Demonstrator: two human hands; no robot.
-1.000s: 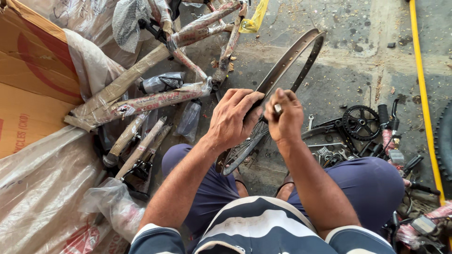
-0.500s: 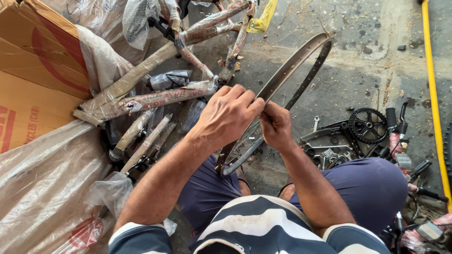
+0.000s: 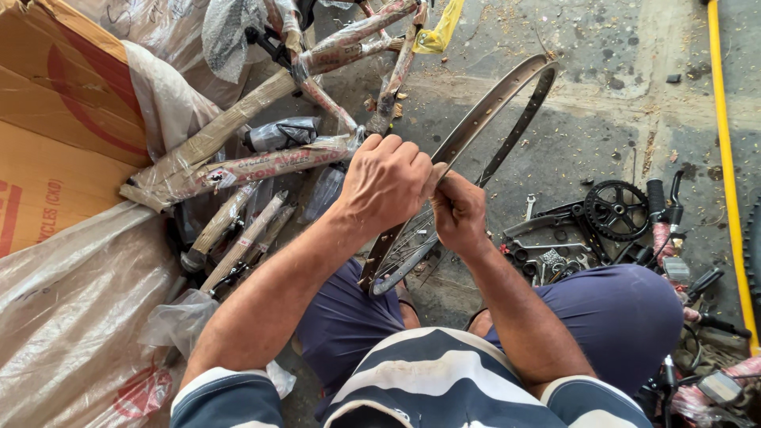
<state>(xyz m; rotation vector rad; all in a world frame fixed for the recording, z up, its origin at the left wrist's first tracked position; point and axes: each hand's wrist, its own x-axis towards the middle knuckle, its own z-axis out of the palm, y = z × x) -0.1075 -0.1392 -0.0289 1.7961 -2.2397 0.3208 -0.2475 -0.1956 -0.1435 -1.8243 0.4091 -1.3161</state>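
At centre frame I find both hands closed on a bare metal wheel rim (image 3: 483, 119), which stands tilted on edge between my knees and runs from near centre up to the far right. My left hand (image 3: 386, 181) is clenched over the rim's left edge, knuckles up, fingers curled round the metal. My right hand (image 3: 458, 212) grips the rim just beside it, the two hands touching; I cannot tell whether its fingers pinch anything small against the rim. A few thin spokes (image 3: 408, 246) show inside the rim's near end, below the hands.

Left of the rim lies a bicycle frame (image 3: 261, 166) wrapped in paper and plastic, resting on the concrete floor (image 3: 618, 79). A cardboard box (image 3: 55, 119) fills the far left, with plastic sheeting (image 3: 71, 317) spread near it. Right of my right knee sits a black chainring (image 3: 614, 210) among loose small parts and a spanner (image 3: 531, 208). A yellow strip (image 3: 725, 158) runs along the right edge.
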